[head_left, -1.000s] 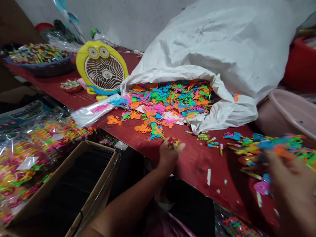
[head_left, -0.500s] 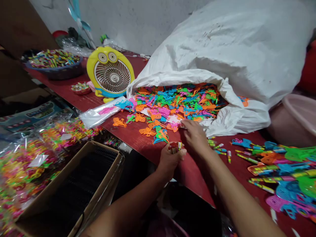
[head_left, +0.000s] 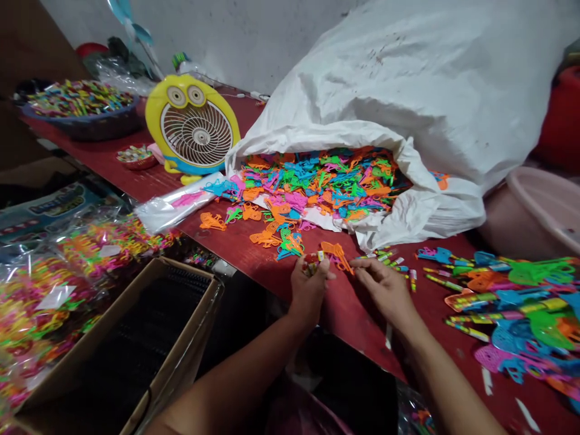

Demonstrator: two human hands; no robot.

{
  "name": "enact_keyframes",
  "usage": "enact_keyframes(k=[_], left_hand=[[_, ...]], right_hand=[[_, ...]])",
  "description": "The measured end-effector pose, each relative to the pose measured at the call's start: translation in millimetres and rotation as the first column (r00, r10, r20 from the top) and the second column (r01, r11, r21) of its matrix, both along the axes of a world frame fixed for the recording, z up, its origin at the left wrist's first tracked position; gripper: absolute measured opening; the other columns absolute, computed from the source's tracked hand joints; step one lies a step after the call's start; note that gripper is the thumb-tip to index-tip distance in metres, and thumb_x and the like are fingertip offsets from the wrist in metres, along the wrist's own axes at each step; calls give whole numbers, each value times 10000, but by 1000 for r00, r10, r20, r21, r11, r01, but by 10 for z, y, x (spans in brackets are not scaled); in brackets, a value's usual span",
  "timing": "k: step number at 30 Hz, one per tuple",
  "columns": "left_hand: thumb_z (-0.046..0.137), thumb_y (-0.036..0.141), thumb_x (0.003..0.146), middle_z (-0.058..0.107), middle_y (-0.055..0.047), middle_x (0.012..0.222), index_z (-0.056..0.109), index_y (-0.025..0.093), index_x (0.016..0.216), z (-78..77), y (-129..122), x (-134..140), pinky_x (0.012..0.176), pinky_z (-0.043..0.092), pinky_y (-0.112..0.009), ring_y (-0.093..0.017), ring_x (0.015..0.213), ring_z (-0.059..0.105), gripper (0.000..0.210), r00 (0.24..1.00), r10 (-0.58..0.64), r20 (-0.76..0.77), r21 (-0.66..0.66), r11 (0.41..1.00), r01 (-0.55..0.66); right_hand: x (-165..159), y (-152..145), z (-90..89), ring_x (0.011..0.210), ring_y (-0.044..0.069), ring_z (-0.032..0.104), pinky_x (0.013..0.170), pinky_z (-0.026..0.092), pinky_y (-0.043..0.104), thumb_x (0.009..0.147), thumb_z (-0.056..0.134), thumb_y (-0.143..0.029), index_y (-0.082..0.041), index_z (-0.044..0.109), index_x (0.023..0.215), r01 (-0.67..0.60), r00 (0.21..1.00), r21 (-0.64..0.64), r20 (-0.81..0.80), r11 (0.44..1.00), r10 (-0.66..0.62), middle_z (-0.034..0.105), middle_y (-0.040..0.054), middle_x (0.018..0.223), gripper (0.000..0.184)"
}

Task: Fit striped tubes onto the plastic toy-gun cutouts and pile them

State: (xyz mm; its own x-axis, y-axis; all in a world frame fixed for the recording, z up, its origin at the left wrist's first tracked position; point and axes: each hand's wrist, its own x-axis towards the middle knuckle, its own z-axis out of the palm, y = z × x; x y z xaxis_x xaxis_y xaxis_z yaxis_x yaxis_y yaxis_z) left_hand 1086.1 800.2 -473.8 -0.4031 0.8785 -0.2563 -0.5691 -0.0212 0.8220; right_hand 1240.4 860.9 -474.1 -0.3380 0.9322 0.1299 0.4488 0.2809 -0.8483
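At the left, clear bags (head_left: 43,296) are filled with bright plastic pieces. After them comes a basin (head_left: 95,128) heaped with small colourful sticks, on the red table (head_left: 430,338), and nearer stands a cardboard box (head_left: 190,338) with dark contents. A yellow fan (head_left: 194,136) stands upright behind some loose orange pieces (head_left: 265,237).

The left hand (head_left: 310,287) has its fingers closed around a bundle of small sticks (head_left: 312,264), whose red and yellow ends are showing on top. Just beside it, above the table, is an orange piece (head_left: 335,251); the thumb and fingertips of the right hand (head_left: 387,290) pinch it at its thin end. Behind both hands, a white sack (head_left: 435,115) opens toward the person and shows many similar flat pieces. Farther right lies a colourful pile (head_left: 521,302) of pieces and sticks, near a pink tub (head_left: 521,214).
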Motion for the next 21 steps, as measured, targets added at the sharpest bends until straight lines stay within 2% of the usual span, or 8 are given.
enact_keyframes(k=[2, 5, 8, 12, 14, 17, 19, 21], left_hand=[[741, 387, 730, 587, 24, 596, 536, 158, 790, 17, 28, 32, 528, 334, -204, -70, 493, 441, 313, 999, -37, -12, 9, 999, 37], [724, 336, 726, 570, 31, 546, 527, 158, 769, 48, 71, 62, 529, 332, -209, -76, 479, 438, 268, 994, -111, -25, 11, 994, 111], [697, 306, 737, 553, 34, 505, 513, 163, 741, 78, 95, 70, 532, 345, -215, -86, 468, 454, 233, 989, -142, -42, -3, 990, 142], [672, 308, 763, 569, 24, 501, 534, 162, 767, 97, 93, 65, 522, 352, -217, -99, 463, 481, 201, 973, -209, -94, -34, 978, 207], [675, 321, 768, 565, 25, 499, 545, 160, 772, 91, 89, 61, 524, 358, -215, -101, 467, 490, 207, 970, -214, -115, -41, 977, 211], [679, 350, 775, 578, 16, 519, 562, 155, 786, 65, 90, 60, 519, 371, -214, -109, 487, 518, 228, 969, -223, -109, -33, 975, 220], [683, 368, 775, 593, 7, 542, 566, 154, 797, 42, 93, 62, 507, 376, -210, -116, 502, 537, 245, 965, -238, -108, -27, 971, 237], [692, 376, 769, 605, 2, 563, 564, 155, 810, 20, 95, 65, 499, 387, -209, -117, 505, 542, 258, 960, -254, -116, -23, 967, 253]], right_hand=[[49, -138, 11, 707, 147, 588, 656, 461, 272, 840, 623, -403, -184, 676, 992, 31, 984, -195, -164, 980, -63, 675, 30, 840, 272], [49, -285, 20, 690, 128, 574, 657, 463, 251, 824, 664, -406, -177, 665, 990, 8, 945, -302, -311, 953, -106, 656, 19, 810, 283], [29, -331, 7, 711, 135, 577, 675, 471, 259, 856, 622, -405, -178, 635, 1004, 13, 945, -254, -312, 967, -94, 645, 25, 827, 272], [46, -257, -8, 775, 149, 588, 713, 480, 283, 869, 583, -342, -219, 554, 1270, 25, 995, -16, -96, 1000, -27, 640, 38, 943, 421], [68, -203, -4, 862, 172, 605, 798, 485, 326, 863, 559, -303, -227, 594, 1254, -27, 1000, 54, -15, 998, 28, 650, 52, 1000, 400], [86, -150, -1, 916, 193, 628, 832, 493, 354, 843, 560, -309, -205, 652, 1133, -19, 998, -52, -58, 998, 16, 676, 60, 1006, 321], [75, -140, -13, 837, 179, 637, 753, 513, 328, 818, 610, -351, -198, 593, 1210, 23, 984, -165, -168, 986, -51, 678, 51, 953, 422], [48, -141, -33, 766, 163, 624, 688, 514, 303, 773, 677, -374, -193, 547, 1264, 37, 968, -217, -235, 975, -90, 667, 38, 907, 539]])
